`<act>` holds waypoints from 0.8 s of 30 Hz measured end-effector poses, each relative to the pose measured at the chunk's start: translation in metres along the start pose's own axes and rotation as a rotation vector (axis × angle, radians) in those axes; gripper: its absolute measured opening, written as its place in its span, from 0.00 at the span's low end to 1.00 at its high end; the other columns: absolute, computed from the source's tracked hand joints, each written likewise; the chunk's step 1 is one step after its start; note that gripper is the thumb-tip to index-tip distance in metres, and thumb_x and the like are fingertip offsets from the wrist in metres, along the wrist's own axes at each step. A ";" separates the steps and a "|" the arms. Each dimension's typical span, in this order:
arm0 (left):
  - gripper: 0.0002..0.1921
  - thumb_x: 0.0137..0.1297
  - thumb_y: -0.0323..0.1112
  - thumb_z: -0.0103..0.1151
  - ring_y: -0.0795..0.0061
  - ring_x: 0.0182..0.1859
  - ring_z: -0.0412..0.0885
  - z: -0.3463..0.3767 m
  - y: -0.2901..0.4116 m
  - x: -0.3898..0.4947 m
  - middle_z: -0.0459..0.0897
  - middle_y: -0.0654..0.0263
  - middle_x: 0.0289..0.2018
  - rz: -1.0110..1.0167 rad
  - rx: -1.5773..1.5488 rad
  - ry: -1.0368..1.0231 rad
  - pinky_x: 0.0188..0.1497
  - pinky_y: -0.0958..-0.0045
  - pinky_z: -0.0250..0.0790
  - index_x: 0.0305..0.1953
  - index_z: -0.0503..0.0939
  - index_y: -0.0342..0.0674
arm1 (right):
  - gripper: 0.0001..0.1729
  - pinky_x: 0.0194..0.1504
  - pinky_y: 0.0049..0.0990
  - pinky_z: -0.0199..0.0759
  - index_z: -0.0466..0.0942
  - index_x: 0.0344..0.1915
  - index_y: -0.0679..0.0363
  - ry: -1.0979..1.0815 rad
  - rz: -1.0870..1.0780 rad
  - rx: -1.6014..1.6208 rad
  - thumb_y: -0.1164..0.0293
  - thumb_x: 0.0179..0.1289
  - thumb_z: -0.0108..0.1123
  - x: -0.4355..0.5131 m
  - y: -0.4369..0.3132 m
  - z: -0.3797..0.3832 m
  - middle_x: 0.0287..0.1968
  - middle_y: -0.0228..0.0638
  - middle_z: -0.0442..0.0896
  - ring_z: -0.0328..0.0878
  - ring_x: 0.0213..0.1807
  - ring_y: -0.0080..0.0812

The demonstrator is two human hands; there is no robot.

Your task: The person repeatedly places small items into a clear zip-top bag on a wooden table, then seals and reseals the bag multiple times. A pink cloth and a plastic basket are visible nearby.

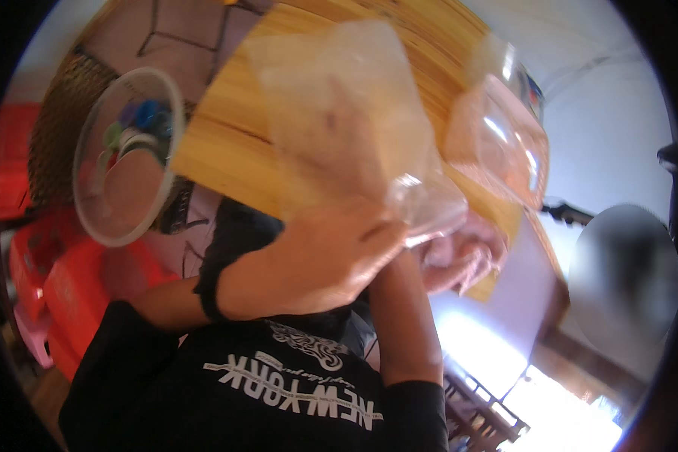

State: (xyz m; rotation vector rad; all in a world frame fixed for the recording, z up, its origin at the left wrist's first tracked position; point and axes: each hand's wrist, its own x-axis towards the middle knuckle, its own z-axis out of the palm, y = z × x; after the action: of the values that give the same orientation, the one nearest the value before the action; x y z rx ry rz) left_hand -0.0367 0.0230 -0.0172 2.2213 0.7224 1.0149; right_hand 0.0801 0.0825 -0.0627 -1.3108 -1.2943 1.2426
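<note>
A translucent plastic bag point(344, 73) spreads over the wooden table point(226, 141), blurred by motion. My left hand point(327, 248), with a black band at its wrist, is closed on the bag's gathered edge, close to my right wrist. The right forearm rises from below and passes behind the left hand. Through the cloudy plastic my right hand point(344, 130) shows faintly and seems to be inside the bag; its fingers are too blurred to make out. Just right of the hands lies a crumpled pink cloth point(463, 254).
Along the table's right side stand a clear plastic container point(497, 141) and another clear vessel behind it. To the left, a translucent tub point(172, 101) holds colourful items. Red plastic stools point(90, 282) stand at lower left, and a thin-legged metal frame point(186, 42) beyond the table.
</note>
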 end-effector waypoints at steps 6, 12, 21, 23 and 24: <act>0.19 0.60 0.14 0.57 0.51 0.39 0.81 -0.007 0.003 0.000 0.81 0.51 0.40 -0.046 0.007 -0.075 0.41 0.60 0.74 0.53 0.81 0.31 | 0.13 0.40 0.26 0.75 0.80 0.49 0.66 0.057 -0.184 -0.063 0.66 0.76 0.57 0.003 0.026 0.002 0.35 0.30 0.81 0.78 0.37 0.26; 0.15 0.68 0.15 0.54 0.61 0.41 0.81 -0.004 0.008 0.000 0.82 0.53 0.44 -0.100 -0.030 -0.110 0.46 0.69 0.73 0.54 0.80 0.30 | 0.14 0.42 0.26 0.76 0.79 0.49 0.66 0.100 -0.285 -0.098 0.66 0.76 0.57 -0.003 0.038 0.005 0.36 0.32 0.81 0.79 0.39 0.27; 0.17 0.63 0.13 0.53 0.52 0.42 0.80 -0.002 0.011 -0.003 0.80 0.50 0.42 -0.133 -0.040 -0.139 0.46 0.65 0.73 0.53 0.79 0.28 | 0.14 0.44 0.27 0.78 0.79 0.50 0.66 0.085 -0.320 -0.108 0.67 0.76 0.57 -0.010 0.048 0.013 0.37 0.33 0.82 0.81 0.41 0.30; 0.17 0.63 0.13 0.53 0.53 0.41 0.80 -0.002 0.013 -0.001 0.80 0.50 0.42 -0.088 -0.019 -0.139 0.45 0.64 0.73 0.53 0.79 0.28 | 0.14 0.45 0.27 0.78 0.79 0.50 0.66 0.073 -0.315 -0.097 0.67 0.76 0.57 -0.010 0.047 0.014 0.37 0.34 0.82 0.81 0.41 0.30; 0.17 0.63 0.13 0.53 0.53 0.40 0.80 -0.002 0.014 -0.001 0.80 0.50 0.41 -0.089 -0.017 -0.133 0.45 0.64 0.73 0.53 0.79 0.28 | 0.14 0.45 0.27 0.78 0.79 0.50 0.66 0.069 -0.305 -0.085 0.67 0.76 0.57 -0.009 0.046 0.013 0.37 0.34 0.82 0.82 0.41 0.30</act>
State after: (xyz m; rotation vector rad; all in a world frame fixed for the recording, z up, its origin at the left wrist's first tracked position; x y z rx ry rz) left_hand -0.0352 0.0135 -0.0067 2.1975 0.7436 0.8189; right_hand 0.0725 0.0698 -0.1089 -1.1526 -1.4482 0.9321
